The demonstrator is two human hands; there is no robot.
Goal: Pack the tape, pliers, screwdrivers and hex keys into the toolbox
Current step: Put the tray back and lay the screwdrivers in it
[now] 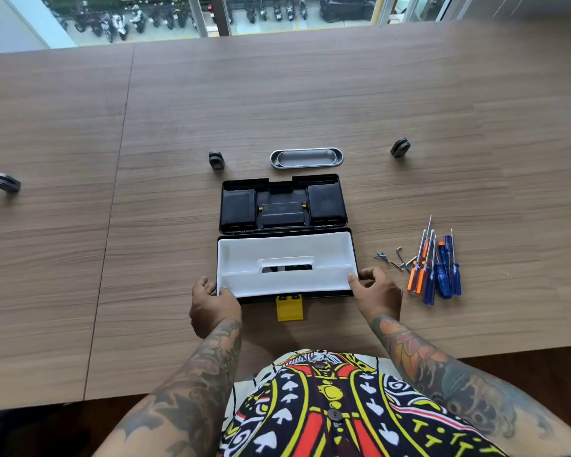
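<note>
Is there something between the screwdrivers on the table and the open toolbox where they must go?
Yes, partly. The hex keys lie between the screwdrivers and the toolbox, and the right hand holds the right end of the white tray there. The tray fills the box's opening.

A wood-grain table (310,94) carried an open black toolbox (238,209) near its front edge, with the lid laid flat behind the base. To the right lay blue and orange screwdrivers (439,275), with hex keys (401,258) just beside them on their left. Behind the toolbox sat an oval metal tray (338,157), flanked by small black fittings (216,159).
</note>
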